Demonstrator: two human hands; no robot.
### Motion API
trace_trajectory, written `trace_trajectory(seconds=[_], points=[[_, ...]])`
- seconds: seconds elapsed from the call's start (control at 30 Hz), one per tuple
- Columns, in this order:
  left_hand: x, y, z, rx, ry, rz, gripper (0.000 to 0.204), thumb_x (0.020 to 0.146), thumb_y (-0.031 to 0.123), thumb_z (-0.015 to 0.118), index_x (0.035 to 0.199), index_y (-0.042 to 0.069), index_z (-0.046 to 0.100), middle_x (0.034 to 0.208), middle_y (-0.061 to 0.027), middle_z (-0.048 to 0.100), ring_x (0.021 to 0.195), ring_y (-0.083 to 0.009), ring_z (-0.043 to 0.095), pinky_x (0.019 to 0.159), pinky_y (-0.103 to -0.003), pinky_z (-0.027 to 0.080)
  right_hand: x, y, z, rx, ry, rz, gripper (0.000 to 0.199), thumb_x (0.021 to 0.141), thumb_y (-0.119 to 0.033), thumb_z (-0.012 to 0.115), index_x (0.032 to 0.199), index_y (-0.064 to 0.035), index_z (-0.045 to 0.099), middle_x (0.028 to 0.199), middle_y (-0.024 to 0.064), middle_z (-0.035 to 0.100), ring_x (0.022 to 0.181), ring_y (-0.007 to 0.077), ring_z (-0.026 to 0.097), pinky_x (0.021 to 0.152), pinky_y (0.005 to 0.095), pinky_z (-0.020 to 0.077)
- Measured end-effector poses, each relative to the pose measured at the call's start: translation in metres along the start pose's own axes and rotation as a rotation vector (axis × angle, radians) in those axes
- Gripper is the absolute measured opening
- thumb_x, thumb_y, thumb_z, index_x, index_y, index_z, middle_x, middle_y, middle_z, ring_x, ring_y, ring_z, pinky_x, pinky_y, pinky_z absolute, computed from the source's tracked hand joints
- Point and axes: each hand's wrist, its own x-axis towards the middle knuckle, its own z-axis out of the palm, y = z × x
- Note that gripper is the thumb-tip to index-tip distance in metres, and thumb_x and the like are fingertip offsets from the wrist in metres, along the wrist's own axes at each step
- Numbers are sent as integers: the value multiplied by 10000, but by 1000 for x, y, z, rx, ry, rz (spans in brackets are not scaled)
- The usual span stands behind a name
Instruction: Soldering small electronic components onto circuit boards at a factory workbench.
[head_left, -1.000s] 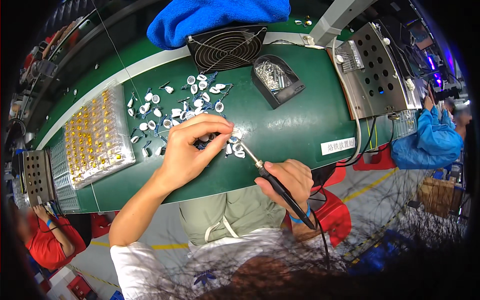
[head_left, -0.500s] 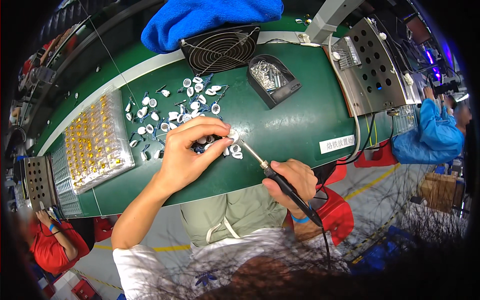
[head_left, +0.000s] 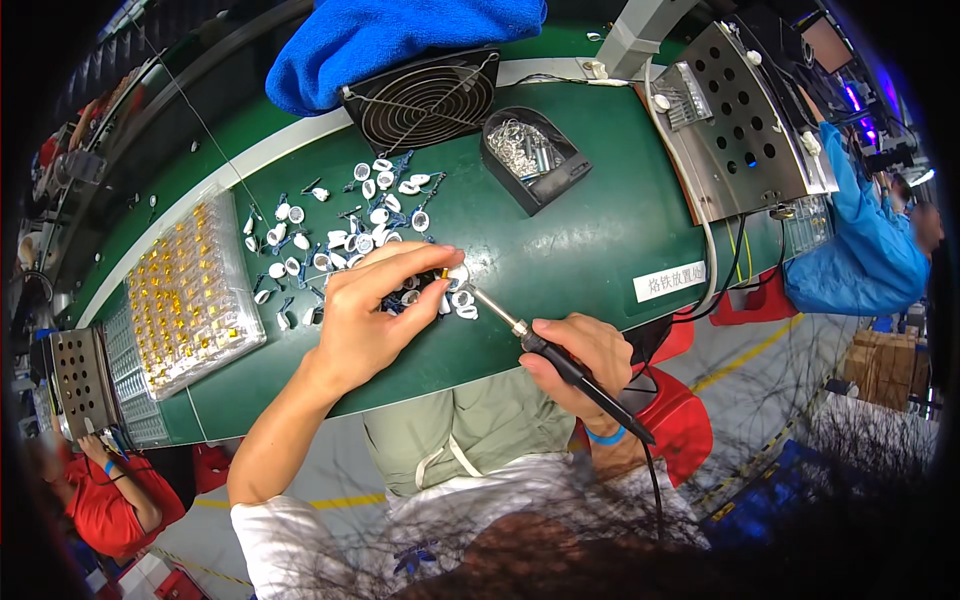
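Observation:
My left hand [head_left: 372,312] pinches a small white round part [head_left: 458,272] between thumb and fingertips, above the bench. A bit of yellow shows between those fingertips. A soldering iron [head_left: 570,370] with a black handle lies in the grip of my right hand [head_left: 590,350]. Its metal tip points up and left, right at the white part; whether they touch I cannot tell. Around and beyond my left hand lie many white oval pieces [head_left: 366,243] with dark blue tails, loosely scattered. Some are hidden behind the hand.
A clear tray of yellow parts [head_left: 195,290] sits at the left. Behind stand a black fan [head_left: 425,105] and a blue towel [head_left: 390,45]. A black bin [head_left: 545,185] holds small metal parts. At the right is a perforated metal box [head_left: 735,125]; a person in blue [head_left: 855,255] sits beyond.
The view has shifted slightly. My left fingers have turned the white part a little, and yellow now shows between them. The iron's tip stays close to it.

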Motion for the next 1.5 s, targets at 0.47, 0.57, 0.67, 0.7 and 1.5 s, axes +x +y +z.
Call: trace_trajectory(seconds=[0.47,0.57,0.67,0.7,1.5], points=[[2,-1,1,110,9,167,410,791,-115,767,1190,-34,720,1058,-135,776,963,-253,745,825,-336,608,4,4,7,43,-1,-69,365,824,-248,873,1040,0,714,758,108,690,606,256,660,555,350,509],[2,-1,3,125,25,188,417,784,-119,769,1190,-35,719,1045,-134,774,956,-251,744,815,-337,610,4,3,6,27,-13,-67,368,820,-237,876,1044,4,711,764,111,690,606,255,659,553,350,507],[3,-1,2,149,16,213,423,777,-124,771,1187,-36,720,1038,-135,773,942,-248,743,806,-336,612,4,4,7,47,-12,-71,372,815,-227,880,1046,10,710,764,114,690,606,255,659,552,348,507],[2,-1,3,135,24,210,423,773,-123,774,1184,-34,722,1035,-133,773,936,-247,743,802,-336,612,4,4,7,47,-11,-71,372,815,-227,880,1046,10,710,764,114,690,606,255,659,552,348,507],[5,-1,4,199,36,253,436,746,-110,791,1168,-16,731,1012,-114,779,897,-250,743,770,-340,593,5,4,7,48,-3,-96,379,807,-214,886,1058,8,711,748,114,688,607,253,663,550,342,515]])
